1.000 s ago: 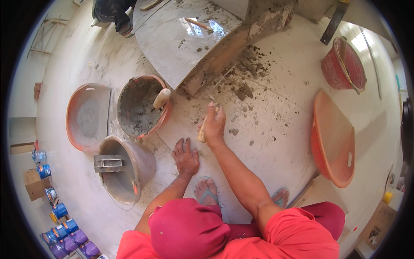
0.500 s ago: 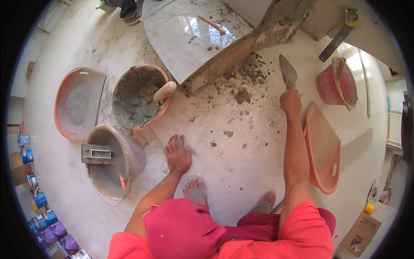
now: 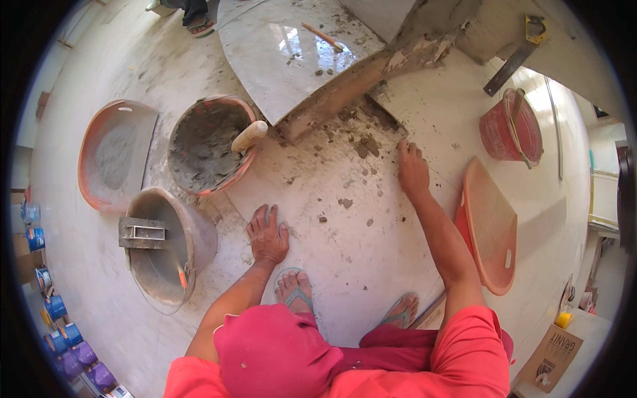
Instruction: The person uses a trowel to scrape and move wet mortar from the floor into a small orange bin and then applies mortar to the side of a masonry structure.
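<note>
My left hand (image 3: 267, 237) rests palm down on the pale floor (image 3: 318, 255), its fingers spread. Closed round the grip of a pointing trowel, my right hand (image 3: 413, 169) is low over the floor farther out. The trowel's blade (image 3: 386, 117) looks dark and narrow, turned nearly edge-on, and lies among crumbs of mortar (image 3: 366, 147) beside the raised tiled step (image 3: 312, 109). Its handle is mostly hidden by my fingers. Left of the step, a bucket of wet mortar (image 3: 209, 147) has a wooden-handled tool (image 3: 249, 136) leaning on its rim.
A larger bucket (image 3: 206, 232) carries a metal float (image 3: 142, 233) across its rim. Orange trays (image 3: 85, 159) (image 3: 507, 239) flank the work area. A red pail (image 3: 494, 132) and a try square (image 3: 511, 68) are at the far right. Someone's sandalled foot (image 3: 199, 28) shows at the top.
My right hand has moved left and slightly nearer, turning the trowel from pointing away with its face showing to edge-on in the mortar crumbs. My left hand stays on the floor.
</note>
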`<state>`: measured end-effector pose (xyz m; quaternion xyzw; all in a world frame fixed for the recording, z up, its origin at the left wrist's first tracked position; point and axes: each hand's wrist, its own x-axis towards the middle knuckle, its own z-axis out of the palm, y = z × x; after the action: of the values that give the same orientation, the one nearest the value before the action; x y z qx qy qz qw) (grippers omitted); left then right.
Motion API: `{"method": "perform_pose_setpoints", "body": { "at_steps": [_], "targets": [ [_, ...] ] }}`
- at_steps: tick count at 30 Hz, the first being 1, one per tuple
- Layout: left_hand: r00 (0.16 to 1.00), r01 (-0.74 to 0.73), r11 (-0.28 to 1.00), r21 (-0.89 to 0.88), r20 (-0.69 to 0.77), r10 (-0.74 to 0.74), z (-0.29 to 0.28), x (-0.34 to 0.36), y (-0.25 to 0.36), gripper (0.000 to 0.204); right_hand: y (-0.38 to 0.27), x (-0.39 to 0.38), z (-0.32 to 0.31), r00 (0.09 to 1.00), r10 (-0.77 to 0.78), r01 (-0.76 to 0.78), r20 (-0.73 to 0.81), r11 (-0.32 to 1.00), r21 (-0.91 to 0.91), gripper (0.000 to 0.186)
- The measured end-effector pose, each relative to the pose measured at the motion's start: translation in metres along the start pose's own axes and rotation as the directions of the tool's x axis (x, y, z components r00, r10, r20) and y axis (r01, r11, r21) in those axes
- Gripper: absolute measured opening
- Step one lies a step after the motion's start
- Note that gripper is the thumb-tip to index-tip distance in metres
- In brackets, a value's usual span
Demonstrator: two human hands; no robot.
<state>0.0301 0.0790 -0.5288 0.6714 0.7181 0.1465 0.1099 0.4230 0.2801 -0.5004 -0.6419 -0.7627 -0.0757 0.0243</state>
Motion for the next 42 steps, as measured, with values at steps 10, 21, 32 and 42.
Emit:
{"method": "perform_pose_setpoints", "body": {
  "at_steps": [10,21,32,42],
  "targets": [
    [1.0,-0.001,0.999,0.046,0.013,0.0,0.005,-0.002,0.0,0.062,0.01,-0.062,-0.036,0.926,0.342,-0.372,0.157,0.897,0.239,0.033],
    [0.999,-0.036,0.999,0.01,-0.028,0.036,0.006,-0.001,-0.002,0.061,0.059,-0.044,-0.009,0.676,0.721,-0.734,0.152,0.677,0.055,0.059],
    [1.0,-0.026,0.999,0.027,-0.013,0.027,0.004,0.001,0.003,0.061,0.023,0.047,-0.001,0.903,0.42,-0.424,0.096,0.905,0.034,0.055],
    [1.0,0.0,1.0,-0.008,0.011,0.0,-0.001,0.0,0.004,0.061,-0.019,0.011,-0.042,0.974,-0.186,0.208,0.127,0.96,-0.19,0.056]
  ]
}}
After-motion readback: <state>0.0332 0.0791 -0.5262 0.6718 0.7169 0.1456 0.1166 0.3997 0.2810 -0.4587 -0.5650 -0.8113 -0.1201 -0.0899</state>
